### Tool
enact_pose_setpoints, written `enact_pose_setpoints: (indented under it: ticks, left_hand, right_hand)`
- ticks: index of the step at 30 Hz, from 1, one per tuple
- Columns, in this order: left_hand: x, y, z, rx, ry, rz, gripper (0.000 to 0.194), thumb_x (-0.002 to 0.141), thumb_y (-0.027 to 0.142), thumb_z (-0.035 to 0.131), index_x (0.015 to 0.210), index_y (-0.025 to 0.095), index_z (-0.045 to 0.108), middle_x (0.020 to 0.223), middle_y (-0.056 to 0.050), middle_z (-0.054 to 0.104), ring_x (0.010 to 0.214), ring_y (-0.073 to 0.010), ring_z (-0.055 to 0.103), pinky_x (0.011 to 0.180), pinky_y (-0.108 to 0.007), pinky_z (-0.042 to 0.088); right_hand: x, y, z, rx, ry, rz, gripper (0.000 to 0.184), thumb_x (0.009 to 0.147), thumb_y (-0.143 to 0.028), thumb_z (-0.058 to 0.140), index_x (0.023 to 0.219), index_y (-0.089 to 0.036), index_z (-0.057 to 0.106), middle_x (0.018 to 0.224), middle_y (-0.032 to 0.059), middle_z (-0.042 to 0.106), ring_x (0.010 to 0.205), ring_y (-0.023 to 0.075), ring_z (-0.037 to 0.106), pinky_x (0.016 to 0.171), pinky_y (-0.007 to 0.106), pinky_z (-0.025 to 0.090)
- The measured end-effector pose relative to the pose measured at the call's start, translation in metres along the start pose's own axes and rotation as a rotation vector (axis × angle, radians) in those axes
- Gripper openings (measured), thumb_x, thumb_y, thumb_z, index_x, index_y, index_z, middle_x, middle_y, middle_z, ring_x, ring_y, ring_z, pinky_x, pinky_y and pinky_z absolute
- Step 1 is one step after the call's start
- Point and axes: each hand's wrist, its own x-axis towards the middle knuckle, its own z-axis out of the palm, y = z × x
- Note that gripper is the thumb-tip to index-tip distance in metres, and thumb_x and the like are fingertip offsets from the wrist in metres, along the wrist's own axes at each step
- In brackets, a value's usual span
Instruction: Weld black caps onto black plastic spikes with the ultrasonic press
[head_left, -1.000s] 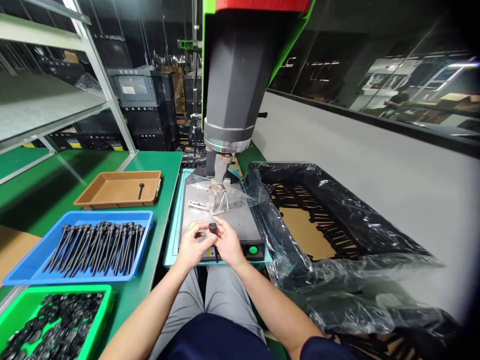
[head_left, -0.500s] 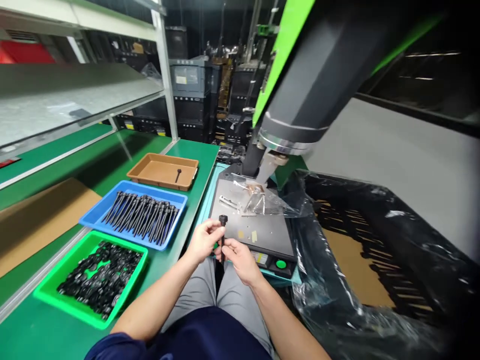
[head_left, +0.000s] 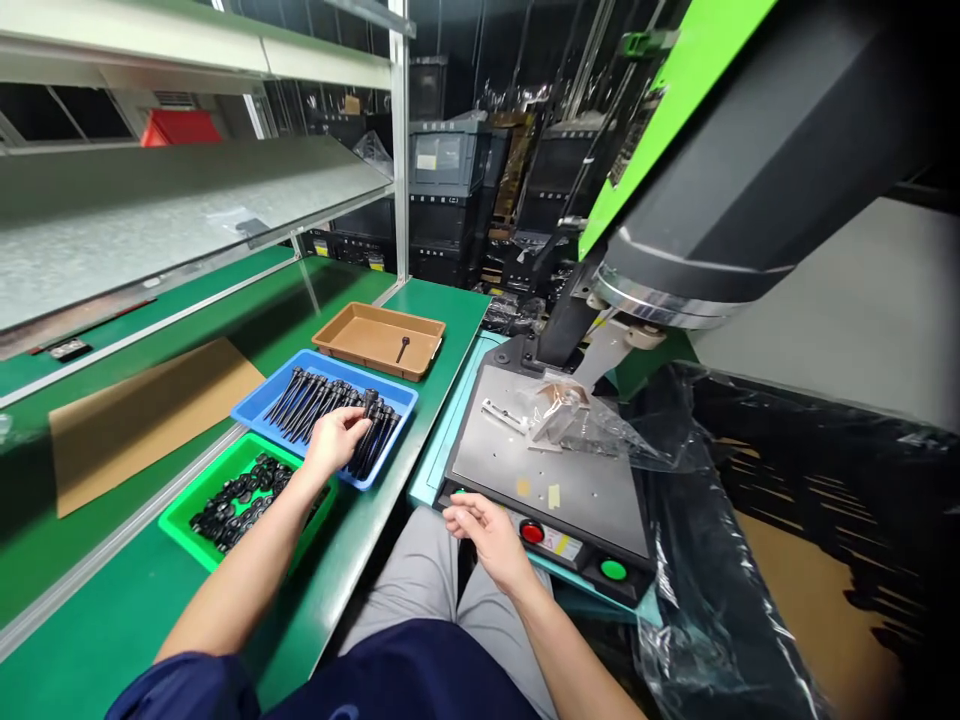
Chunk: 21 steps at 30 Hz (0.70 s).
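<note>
Since the earlier frame, your hands have parted: your left hand (head_left: 337, 438) has moved from beside your right hand (head_left: 491, 540) to over the blue tray (head_left: 262, 402), taking the black part (head_left: 370, 401) with it. Largest in view, the dark machine head (head_left: 697, 190) slants in from the upper right, above a flat grey plate (head_left: 555, 470). To your left, on the green table (head_left: 150, 630), the brown tray (head_left: 360, 335) lies farthest off, the blue one next, and the green bin (head_left: 180, 515) of small black rings (head_left: 232, 510) nearest. Long black rods (head_left: 307, 400) lie side by side in the blue tray. Your left thumb and fingers are narrowed around the black part, just below its thick head, which points up at the row's right end; its lower end is hidden. Your right hand is loosely curled, partly open, with nothing visible in it, near the red button (head_left: 532, 532). A light pinch close under the head should keep the part steady; tilt it parallel to the rods, keep it low, and avoid dragging its neighbours out of line.
</note>
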Motion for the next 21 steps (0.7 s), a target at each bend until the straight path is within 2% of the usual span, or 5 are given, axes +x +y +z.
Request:
enact_pose_setpoints:
  ticks: [4, 9, 17, 19, 21]
  left_hand:
    - [0.017, -0.024, 0.016, 0.183, -0.156, -0.047, 0.013, 0.075, 0.030, 0.066, 0.078, 0.018, 0.071, 0.071, -0.003, 0.068, 0.067, -0.0186, 0.061, 0.065, -0.028, 0.041]
    - [0.018, -0.028, 0.037, 0.218, -0.170, -0.032, 0.008, 0.070, 0.026, 0.072, 0.070, 0.019, 0.068, 0.066, -0.002, 0.066, 0.061, -0.0166, 0.057, 0.060, -0.027, 0.037]
    - [0.021, -0.029, 0.038, 0.286, -0.160, -0.054, 0.010, 0.070, 0.029, 0.072, 0.069, 0.021, 0.067, 0.072, -0.004, 0.068, 0.068, -0.0188, 0.060, 0.060, -0.026, 0.037]
    - [0.020, -0.026, 0.036, 0.302, -0.177, -0.056, 0.011, 0.071, 0.031, 0.071, 0.070, 0.021, 0.066, 0.072, -0.003, 0.069, 0.068, -0.0187, 0.060, 0.060, -0.026, 0.037]
    - [0.018, -0.023, 0.031, 0.318, -0.188, -0.052, 0.014, 0.072, 0.034, 0.069, 0.071, 0.021, 0.066, 0.073, -0.003, 0.069, 0.069, -0.0190, 0.060, 0.061, -0.026, 0.037]
  right_hand:
    - [-0.005, 0.000, -0.002, -0.002, 0.024, 0.015, 0.046, 0.075, -0.056, 0.070, 0.098, -0.017, 0.067, 0.086, 0.0097, 0.071, 0.075, 0.0215, 0.066, 0.070, 0.038, 0.052]
    - [-0.010, 0.007, -0.008, -0.005, 0.035, 0.034, 0.047, 0.074, -0.058, 0.071, 0.097, -0.017, 0.067, 0.086, 0.0102, 0.071, 0.075, 0.0223, 0.066, 0.070, 0.039, 0.052]
    - [-0.024, 0.019, -0.022, 0.006, 0.115, 0.076, 0.048, 0.071, -0.059, 0.072, 0.096, -0.018, 0.068, 0.085, 0.0108, 0.072, 0.073, 0.0233, 0.066, 0.069, 0.040, 0.053]
    - [-0.033, 0.016, -0.032, -0.006, 0.156, 0.085, 0.048, 0.071, -0.059, 0.072, 0.095, -0.019, 0.069, 0.085, 0.0115, 0.072, 0.074, 0.0247, 0.066, 0.070, 0.042, 0.053]
    - [-0.047, 0.011, -0.052, -0.025, 0.239, 0.081, 0.047, 0.070, -0.060, 0.073, 0.094, -0.020, 0.070, 0.086, 0.0125, 0.072, 0.075, 0.0263, 0.067, 0.072, 0.044, 0.054]
